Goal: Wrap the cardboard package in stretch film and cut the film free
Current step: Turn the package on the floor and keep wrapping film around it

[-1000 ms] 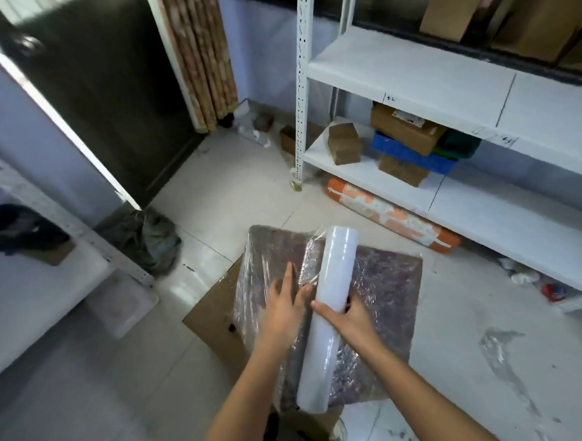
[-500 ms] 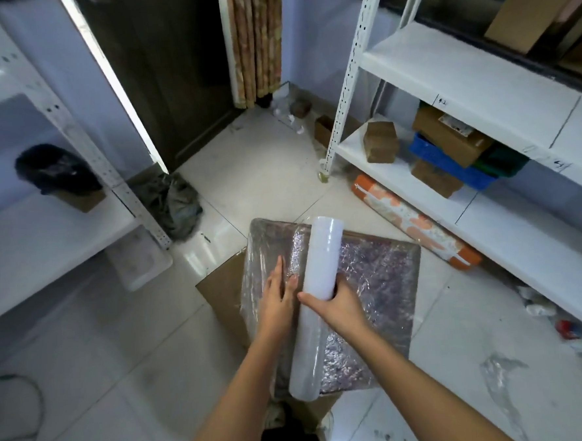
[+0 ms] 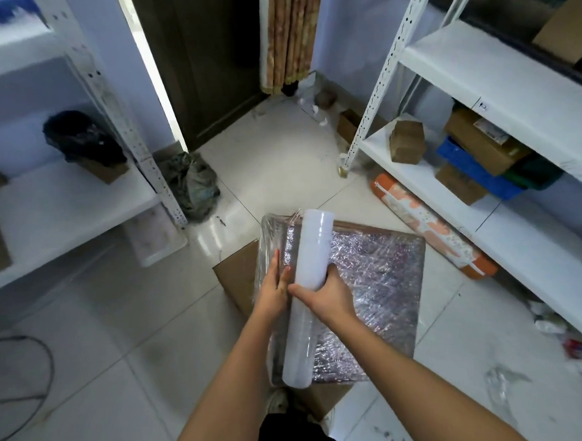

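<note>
Cardboard package [image 3: 372, 283] sits flat on top of a brown box [image 3: 235, 278] on the tiled floor [image 3: 279, 159], right in front of the person's feet, btwn two white shelf units. Its top face is already under crinkled, shiny stretch film, so at least one layer is on; can't tell how many passes, or whether the underside is covered. Film roll [image 3: 307, 287] lies lengthwise across the package's left part, far end near the far-left corner, near end reaching past the near edge. Right hand [image 3: 325, 295] has its grip around the roll's middle, thumb across the front, fingers curled round the far side. Left hand [image 3: 275, 289] is flat, fingers straight, pressing the film down on the package's left edge just beside the roll; it holds nothing. Film looks to run from the roll onto the left edge w/ no visible break, so roll seems still attached. Judged progress: wrapping well underway, maybe near its end. Left to do: any more passes needed, then cut the film free. No knife or scissors visible, so the cut may have to be a hand tear; not started.
</note>
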{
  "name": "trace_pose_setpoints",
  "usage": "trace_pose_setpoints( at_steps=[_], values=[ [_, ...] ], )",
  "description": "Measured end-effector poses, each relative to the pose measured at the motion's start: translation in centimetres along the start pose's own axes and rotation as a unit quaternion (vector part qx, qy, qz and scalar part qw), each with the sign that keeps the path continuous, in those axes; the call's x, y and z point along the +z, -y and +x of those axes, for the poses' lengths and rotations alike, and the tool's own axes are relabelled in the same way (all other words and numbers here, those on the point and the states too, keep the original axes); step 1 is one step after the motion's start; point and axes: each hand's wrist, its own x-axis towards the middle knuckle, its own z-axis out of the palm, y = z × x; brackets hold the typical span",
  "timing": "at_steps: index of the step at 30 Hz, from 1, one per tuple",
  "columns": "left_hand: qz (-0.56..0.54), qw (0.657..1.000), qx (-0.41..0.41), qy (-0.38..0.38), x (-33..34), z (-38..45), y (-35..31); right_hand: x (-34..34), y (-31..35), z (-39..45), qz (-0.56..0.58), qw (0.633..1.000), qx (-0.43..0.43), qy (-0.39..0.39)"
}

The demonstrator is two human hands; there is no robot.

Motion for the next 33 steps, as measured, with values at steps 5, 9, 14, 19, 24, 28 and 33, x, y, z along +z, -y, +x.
trace_pose_setpoints(
  at_steps=[5, 9, 14, 19, 24, 28, 33],
  values=[
    [-0.049, 0.999, 0.003, -0.001, -1.4, 0.3, 1.3, 2.8, 2.4, -1.4, -0.064, 0.996, 0.012, -0.055],
    [-0.04, 0.998, -0.011, -0.038, -2.6, 0.0, 3.4, 4.0, 2.4, -1.4, -0.021, 0.997, 0.066, -0.03],
    [-0.07, 0.997, -0.023, -0.032, -3.2, -0.3, 4.7, 5.2, 1.3, -1.4, 0.062, 0.995, 0.082, 0.007],
    [-0.065, 0.996, -0.029, -0.048, -3.4, -0.3, 5.6, 5.9, 0.5, -1.9, 0.142, 0.988, 0.052, 0.043],
    [-0.054, 0.997, -0.03, -0.043, -3.7, -0.3, 5.6, 5.1, 0.3, -2.0, 0.158, 0.985, 0.033, 0.059],
    [-0.066, 0.996, -0.026, -0.048, -3.4, -0.4, 5.8, 4.6, 0.1, -1.6, 0.174, 0.98, 0.048, 0.084],
    [-0.067, 0.996, -0.024, -0.048, -3.3, -1.4, 5.8, 4.3, -1.2, -1.9, 0.175, 0.974, 0.022, 0.139]
  ],
)
